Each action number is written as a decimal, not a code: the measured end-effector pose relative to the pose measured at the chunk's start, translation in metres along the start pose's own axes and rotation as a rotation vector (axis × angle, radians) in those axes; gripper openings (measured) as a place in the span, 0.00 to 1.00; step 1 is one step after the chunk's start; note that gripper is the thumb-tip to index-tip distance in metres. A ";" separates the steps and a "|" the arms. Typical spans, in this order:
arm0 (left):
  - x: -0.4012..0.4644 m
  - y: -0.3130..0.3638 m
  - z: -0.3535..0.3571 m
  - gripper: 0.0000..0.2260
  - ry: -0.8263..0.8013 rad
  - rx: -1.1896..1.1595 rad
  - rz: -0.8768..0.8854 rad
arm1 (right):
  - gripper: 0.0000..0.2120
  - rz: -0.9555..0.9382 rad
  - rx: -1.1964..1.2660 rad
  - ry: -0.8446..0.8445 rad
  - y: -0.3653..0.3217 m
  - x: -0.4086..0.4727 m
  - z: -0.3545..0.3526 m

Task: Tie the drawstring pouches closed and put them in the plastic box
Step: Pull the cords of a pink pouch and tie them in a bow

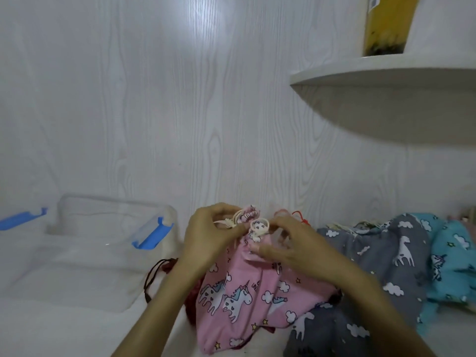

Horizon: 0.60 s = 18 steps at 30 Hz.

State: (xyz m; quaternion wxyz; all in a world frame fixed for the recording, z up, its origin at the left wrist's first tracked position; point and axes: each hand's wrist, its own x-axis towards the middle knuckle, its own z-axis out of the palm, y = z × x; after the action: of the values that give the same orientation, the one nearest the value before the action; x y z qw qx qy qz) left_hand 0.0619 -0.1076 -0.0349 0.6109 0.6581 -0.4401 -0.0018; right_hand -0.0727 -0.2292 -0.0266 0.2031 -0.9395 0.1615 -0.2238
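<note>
Pink unicorn-print pouch [247, 292], neck gathered; left hand [208, 240] & right hand [291, 246] both pinching its cream drawstring [253, 226] loops.

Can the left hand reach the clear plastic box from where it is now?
Probably yes. The plastic box sits open just beside the left hand, with nothing between them. But that hand is now pinching the cord of the pink pouch.

Pink unicorn pouch [247, 300] (neck gathered) lies right of clear plastic box [103, 243].
</note>
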 end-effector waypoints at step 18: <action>0.022 -0.014 -0.035 0.09 -0.169 0.367 -0.038 | 0.18 0.237 0.216 0.322 0.017 0.023 -0.016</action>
State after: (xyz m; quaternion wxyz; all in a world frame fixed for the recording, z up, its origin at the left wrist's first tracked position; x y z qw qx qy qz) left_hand 0.1026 -0.0940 -0.0258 0.4415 0.7642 -0.4701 0.0116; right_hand -0.0652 -0.2583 -0.0130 0.2990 -0.8388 0.2764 -0.3615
